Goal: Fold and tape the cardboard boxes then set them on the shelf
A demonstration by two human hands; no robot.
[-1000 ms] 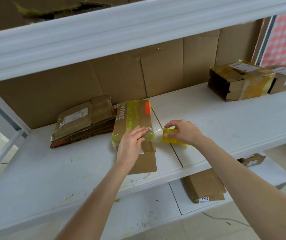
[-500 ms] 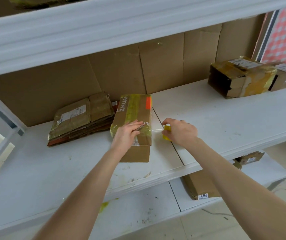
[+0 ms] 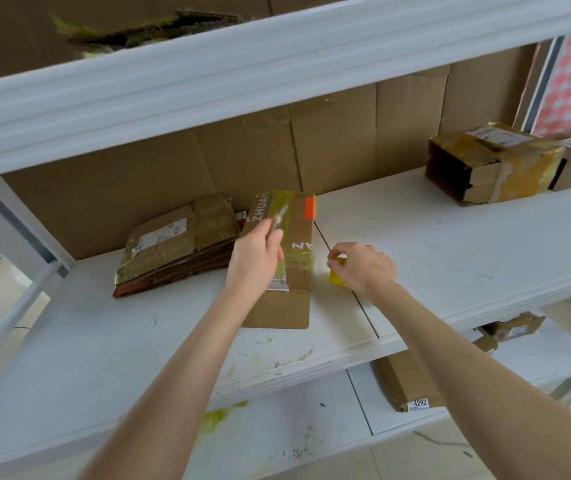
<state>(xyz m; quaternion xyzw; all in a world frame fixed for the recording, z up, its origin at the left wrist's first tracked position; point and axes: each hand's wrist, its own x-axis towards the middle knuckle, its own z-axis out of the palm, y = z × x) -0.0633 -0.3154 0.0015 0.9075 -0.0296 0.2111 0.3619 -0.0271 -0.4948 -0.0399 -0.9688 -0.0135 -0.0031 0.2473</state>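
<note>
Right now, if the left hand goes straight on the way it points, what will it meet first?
Probably the taped box: the left hand points its slim tool away across that box's top. Beyond it stands the cardboard back wall. Depth is unclear.

Place: a storeroom or packing area, built round a white metal rack.
Landmark: the middle shelf (image 3: 450,244), its white board scuffed and stained.
Above it: another white shelf rail (image 3: 242,71) of the same rack.
Behind it: cardboard sheets (image 3: 329,140) stand as a back wall.
On it, left: a stack of flattened boxes (image 3: 173,247) with shipping labels.
On it, far right: taped boxes (image 3: 495,164), also labelled.
Below it: a lower shelf (image 3: 294,427) bearing a parcel (image 3: 405,382) stickered "4292".
</note>
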